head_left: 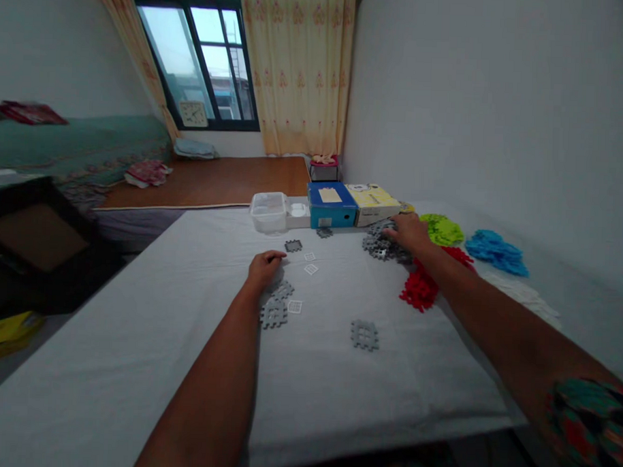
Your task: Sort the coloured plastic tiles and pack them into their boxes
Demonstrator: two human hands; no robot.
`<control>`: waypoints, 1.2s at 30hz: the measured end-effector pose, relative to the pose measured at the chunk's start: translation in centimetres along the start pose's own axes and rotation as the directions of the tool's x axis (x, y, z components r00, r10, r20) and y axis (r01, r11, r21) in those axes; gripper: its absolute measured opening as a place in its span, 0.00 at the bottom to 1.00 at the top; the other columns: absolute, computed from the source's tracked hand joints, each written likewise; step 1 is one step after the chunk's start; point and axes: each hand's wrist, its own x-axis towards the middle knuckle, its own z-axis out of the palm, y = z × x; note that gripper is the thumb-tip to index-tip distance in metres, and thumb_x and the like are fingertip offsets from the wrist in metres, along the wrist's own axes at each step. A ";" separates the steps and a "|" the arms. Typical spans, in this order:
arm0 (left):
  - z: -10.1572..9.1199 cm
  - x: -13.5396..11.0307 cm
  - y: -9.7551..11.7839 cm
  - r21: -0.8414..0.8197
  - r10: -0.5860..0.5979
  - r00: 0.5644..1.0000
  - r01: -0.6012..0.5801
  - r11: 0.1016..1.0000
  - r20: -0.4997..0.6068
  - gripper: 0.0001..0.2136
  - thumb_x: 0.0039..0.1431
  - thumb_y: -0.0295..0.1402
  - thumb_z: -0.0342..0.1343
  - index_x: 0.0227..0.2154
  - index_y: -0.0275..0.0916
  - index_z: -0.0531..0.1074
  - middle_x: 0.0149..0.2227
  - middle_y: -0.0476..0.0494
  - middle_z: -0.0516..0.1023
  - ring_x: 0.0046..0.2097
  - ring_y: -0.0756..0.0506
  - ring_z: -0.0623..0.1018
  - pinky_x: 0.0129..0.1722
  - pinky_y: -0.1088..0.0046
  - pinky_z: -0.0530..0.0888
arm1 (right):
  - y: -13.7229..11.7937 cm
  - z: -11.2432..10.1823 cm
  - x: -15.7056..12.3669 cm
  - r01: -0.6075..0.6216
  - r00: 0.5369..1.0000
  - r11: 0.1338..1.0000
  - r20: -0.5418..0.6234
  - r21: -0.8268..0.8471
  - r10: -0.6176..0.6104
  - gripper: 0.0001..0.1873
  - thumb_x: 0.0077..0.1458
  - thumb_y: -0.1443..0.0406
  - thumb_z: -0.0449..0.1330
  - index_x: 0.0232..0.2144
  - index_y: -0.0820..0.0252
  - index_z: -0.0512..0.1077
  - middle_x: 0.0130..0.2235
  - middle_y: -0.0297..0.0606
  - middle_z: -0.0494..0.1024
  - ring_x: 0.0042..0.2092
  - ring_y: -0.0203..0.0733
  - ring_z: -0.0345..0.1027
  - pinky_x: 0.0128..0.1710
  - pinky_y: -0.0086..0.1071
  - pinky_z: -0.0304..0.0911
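Observation:
My left hand (264,269) rests on the white cloth with its fingers curled in; whether anything is inside them I cannot make out. Just below it lie overlapping flat grey interlocking pieces (274,315) with notched edges. On the right, my right hand (411,233) reaches onto a pile of dark grey interlocking pieces (380,241), thumb and fingers apart and touching the pile. A single grey square piece (364,335) lies nearer me. Farther off are a dark grey frame piece (293,246) and another dark grey piece (324,232). Small white grid squares (311,268) lie between my hands.
Piles of red pieces (420,290), lime-green pieces (444,229), blue pieces (497,252) and white pieces (524,295) lie at the right. A clear plastic container (269,213), a blue box (331,205) and a yellow-and-white box (374,204) stand along the table's far edge.

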 end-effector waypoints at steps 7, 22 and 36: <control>-0.3 -0.1 0.0 -0.287 -0.074 0.995 0.050 0.957 -0.074 0.16 0.43 0.37 0.59 0.34 0.34 0.81 0.32 0.41 0.82 0.35 0.45 0.79 0.32 0.72 0.71 | -11.6 0.0 -5.8 0.576 0.784 0.728 0.001 0.372 -0.621 0.18 0.60 0.60 0.59 0.51 0.58 0.72 0.53 0.45 0.74 0.54 0.50 0.64 0.54 0.44 0.60; -0.5 0.1 0.2 -0.435 -0.146 0.986 0.095 0.895 -0.085 0.17 0.41 0.37 0.60 0.35 0.34 0.80 0.34 0.40 0.81 0.38 0.46 0.77 0.41 0.69 0.74 | -20.7 -0.9 -13.6 0.749 0.438 0.363 -0.003 0.554 -0.899 0.26 0.54 0.61 0.63 0.55 0.57 0.68 0.52 0.43 0.75 0.52 0.49 0.64 0.53 0.42 0.61; -0.5 0.2 0.1 -0.452 -0.150 0.984 0.089 0.888 -0.101 0.15 0.36 0.34 0.61 0.31 0.36 0.81 0.30 0.43 0.80 0.33 0.48 0.75 0.34 0.73 0.70 | 0.1 1.1 0.4 0.172 0.985 0.982 0.009 0.082 -0.174 0.28 0.53 0.60 0.61 0.56 0.62 0.70 0.55 0.51 0.73 0.56 0.60 0.63 0.54 0.49 0.61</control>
